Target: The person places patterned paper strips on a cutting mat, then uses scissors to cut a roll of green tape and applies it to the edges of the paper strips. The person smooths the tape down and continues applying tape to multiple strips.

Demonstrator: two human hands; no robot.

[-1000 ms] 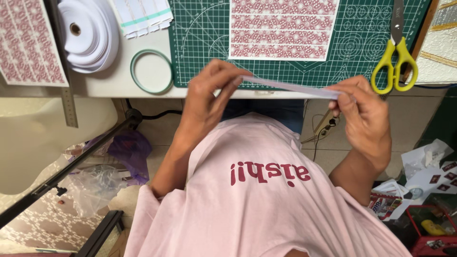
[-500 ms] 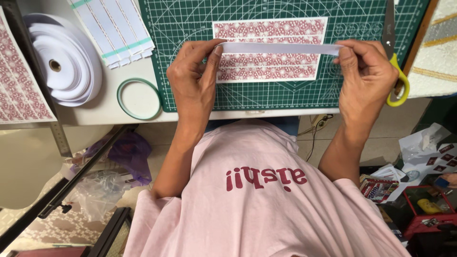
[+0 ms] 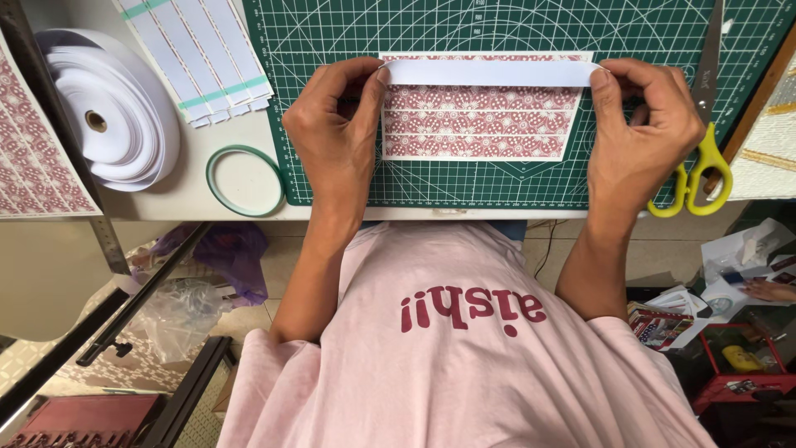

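Observation:
A white strip [image 3: 489, 73] is stretched between both hands over the top edge of a red patterned sheet [image 3: 477, 124] that lies on the green cutting mat [image 3: 431, 178]. My left hand [image 3: 336, 133] pinches the strip's left end with thumb and fingers. At the strip's right end my right hand [image 3: 638, 133] pinches it the same way. The strip lies level along the sheet's upper band, and I cannot tell whether it touches the sheet.
Yellow-handled scissors [image 3: 705, 158] lie on the mat right of my right hand. A green tape ring [image 3: 245, 178], a big roll of white strip [image 3: 104, 116] and a stack of white strips [image 3: 203, 58] sit left of the mat. Another patterned sheet [image 3: 33, 149] lies far left.
Both hands carried the strip from near the table's front edge forward onto the patterned sheet, and now hold it along the sheet's top edge.

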